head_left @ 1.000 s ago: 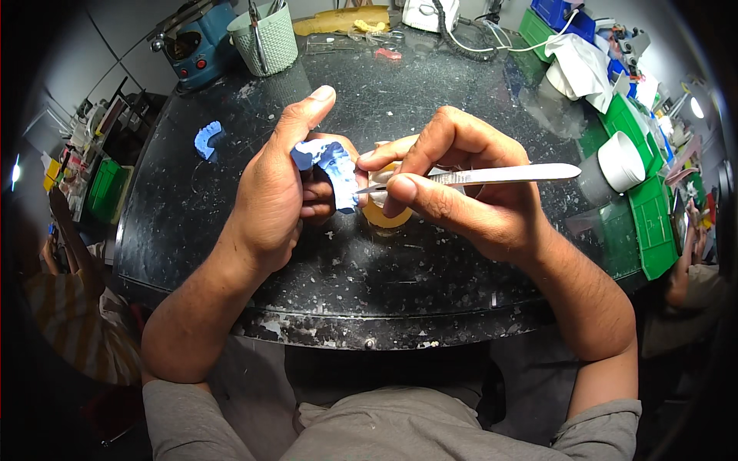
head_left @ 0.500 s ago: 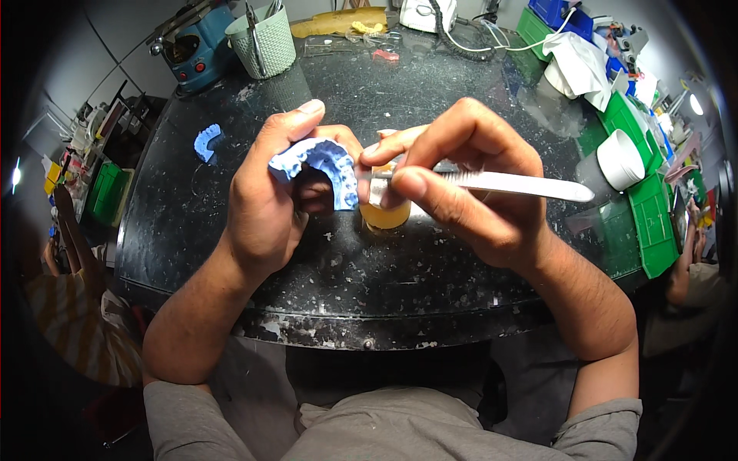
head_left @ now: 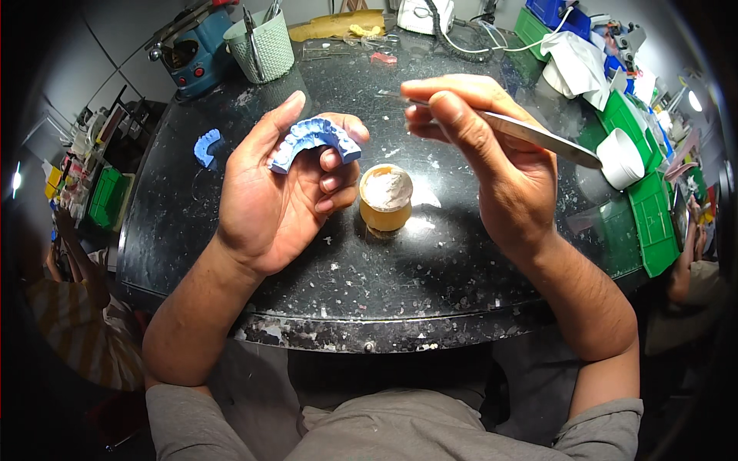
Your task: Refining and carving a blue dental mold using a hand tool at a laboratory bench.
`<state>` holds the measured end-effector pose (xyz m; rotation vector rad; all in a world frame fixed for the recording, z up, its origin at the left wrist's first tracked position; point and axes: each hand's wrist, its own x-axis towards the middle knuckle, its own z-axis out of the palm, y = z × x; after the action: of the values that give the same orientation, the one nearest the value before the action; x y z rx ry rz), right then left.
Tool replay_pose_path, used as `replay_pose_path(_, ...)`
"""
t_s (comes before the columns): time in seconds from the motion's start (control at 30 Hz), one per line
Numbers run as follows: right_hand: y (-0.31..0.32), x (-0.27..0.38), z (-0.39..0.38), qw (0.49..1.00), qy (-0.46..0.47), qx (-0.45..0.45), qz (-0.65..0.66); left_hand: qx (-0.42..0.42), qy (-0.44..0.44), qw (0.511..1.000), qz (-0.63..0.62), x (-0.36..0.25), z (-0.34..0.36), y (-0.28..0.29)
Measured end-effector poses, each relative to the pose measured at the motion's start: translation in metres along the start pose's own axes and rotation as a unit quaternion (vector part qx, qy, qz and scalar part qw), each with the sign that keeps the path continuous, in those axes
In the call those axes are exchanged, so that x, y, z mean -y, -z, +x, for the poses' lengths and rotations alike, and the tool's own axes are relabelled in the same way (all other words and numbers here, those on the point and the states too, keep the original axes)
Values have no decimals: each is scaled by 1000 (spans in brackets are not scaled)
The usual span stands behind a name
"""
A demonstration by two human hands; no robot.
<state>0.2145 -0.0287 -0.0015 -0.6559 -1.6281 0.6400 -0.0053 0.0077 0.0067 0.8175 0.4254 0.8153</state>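
Note:
My left hand (head_left: 265,188) grips a blue dental model (head_left: 317,136), a horseshoe-shaped arch whose tooth row faces up and carries whitish patches. Between the fingers and thumb of my right hand (head_left: 492,138) is a scalpel (head_left: 538,136) with a flat silver handle. Its thin tip points left, apart from the model. On the black table below and between my hands stands a small amber jar (head_left: 384,220) filled with a white substance. A smaller blue dental model piece (head_left: 205,147) lies to the left of my left hand.
At the back left are a blue machine (head_left: 196,61) and a pale green basket (head_left: 265,58) of tools. A white device (head_left: 419,15) with a coiled cord stands at the back. On the right are a white cup (head_left: 621,160) and green trays (head_left: 649,223). People sit at both sides.
My right hand has drawn the scalpel up and right, off the model. My left hand has turned the model so its arch curves upward. The jar's top now shows.

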Motion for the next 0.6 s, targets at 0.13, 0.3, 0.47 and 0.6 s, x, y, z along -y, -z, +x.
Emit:
replay_pose_path(0.13, -6, 3, 2, 999, -4, -44, 4, -29, -5, 999, 13, 0, 0, -3)
replay_pose_path(0.3, -6, 5, 3, 999, -7, -38, -11, -10, -4, 1000, 2, 0, 1, -1)
replay_pose_path(0.47, -2, 15, 2, 994, -68, -51, 74, -9, -6, 1000, 11, 1, 1, -1)
replay_pose_path(0.6, 1, 14, 2, 994, -75, -56, 64, -11, -12, 1000, 23, 1, -1, -2)
